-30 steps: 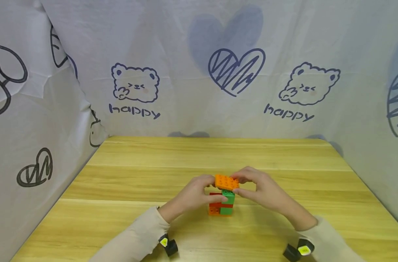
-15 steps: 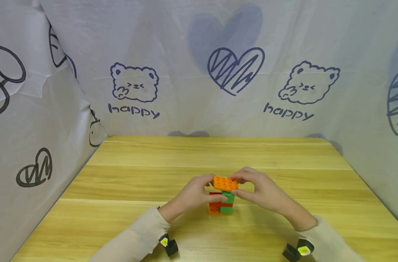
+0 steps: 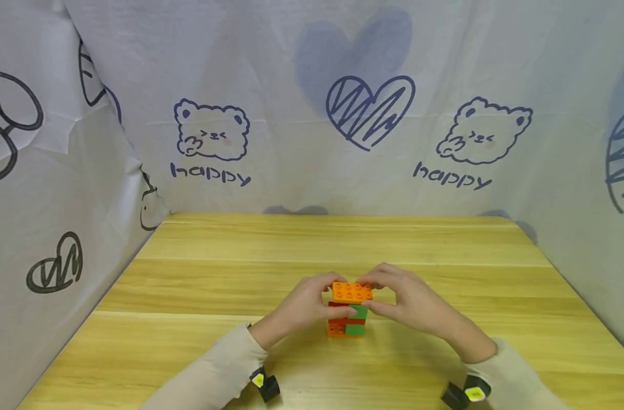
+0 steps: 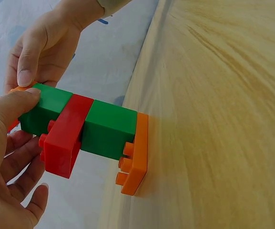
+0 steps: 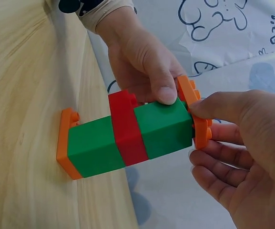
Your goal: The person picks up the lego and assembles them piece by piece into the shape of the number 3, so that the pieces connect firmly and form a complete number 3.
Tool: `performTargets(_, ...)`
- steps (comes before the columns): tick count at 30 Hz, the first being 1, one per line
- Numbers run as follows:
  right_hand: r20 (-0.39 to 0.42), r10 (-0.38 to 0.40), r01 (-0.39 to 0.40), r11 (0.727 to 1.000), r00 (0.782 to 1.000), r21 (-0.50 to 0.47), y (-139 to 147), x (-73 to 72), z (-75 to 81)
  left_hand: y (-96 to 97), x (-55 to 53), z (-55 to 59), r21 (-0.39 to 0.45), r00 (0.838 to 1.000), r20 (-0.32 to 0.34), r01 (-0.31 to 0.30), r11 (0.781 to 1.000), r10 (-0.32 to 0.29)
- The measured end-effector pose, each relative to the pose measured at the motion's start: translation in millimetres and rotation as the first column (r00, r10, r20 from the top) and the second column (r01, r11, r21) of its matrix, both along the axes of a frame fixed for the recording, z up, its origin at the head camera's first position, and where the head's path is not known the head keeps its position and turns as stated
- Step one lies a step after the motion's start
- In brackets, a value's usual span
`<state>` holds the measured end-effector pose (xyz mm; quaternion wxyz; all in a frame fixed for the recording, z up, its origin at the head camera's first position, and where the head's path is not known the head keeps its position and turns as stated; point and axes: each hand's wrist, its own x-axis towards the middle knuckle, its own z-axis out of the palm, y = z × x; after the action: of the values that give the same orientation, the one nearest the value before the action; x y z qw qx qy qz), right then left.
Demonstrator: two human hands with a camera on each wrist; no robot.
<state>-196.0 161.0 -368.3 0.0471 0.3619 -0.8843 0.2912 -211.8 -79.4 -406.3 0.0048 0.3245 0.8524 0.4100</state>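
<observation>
A tower of toy building bricks stands on the table. Its base is a flat orange brick (image 4: 138, 155), topped by a green brick (image 4: 109, 128), a flat red brick (image 4: 66, 138) and an upper green brick (image 5: 165, 125). My left hand (image 3: 301, 302) grips the upper green brick from the left, thumb on its near side. On the right, my right hand (image 3: 411, 299) pinches a flat orange brick (image 3: 351, 292) at the very top. In the right wrist view this brick lies against the upper green one; whether it is fully seated I cannot tell.
The wooden table (image 3: 214, 273) stretches around the tower. White cloth (image 3: 291, 159) with printed hearts and bears hangs behind and on both sides. Black devices sit at the wrists, such as one by the left sleeve (image 3: 204, 370).
The top orange brick has come down and slightly left, from tilted to nearly level on the upper green brick, with my right hand moving along. My left hand has kept its hold.
</observation>
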Motion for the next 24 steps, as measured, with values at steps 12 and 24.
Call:
performTargets(12, 0.007, 0.001, -0.002, 0.999, 1.0, 0.046, -4.8, -0.3, 5.6, 0.3, 0.8, -0.8, 0.002, 1.0, 0.016, 0.0, 1.0, 0.0)
performTargets(24, -0.012, 0.01, -0.009, 0.999, 1.0, 0.042, -5.7, -1.6, 5.2, 1.2, 3.2, 4.0, -0.018, 1.0, 0.006, -0.011, 1.0, 0.011)
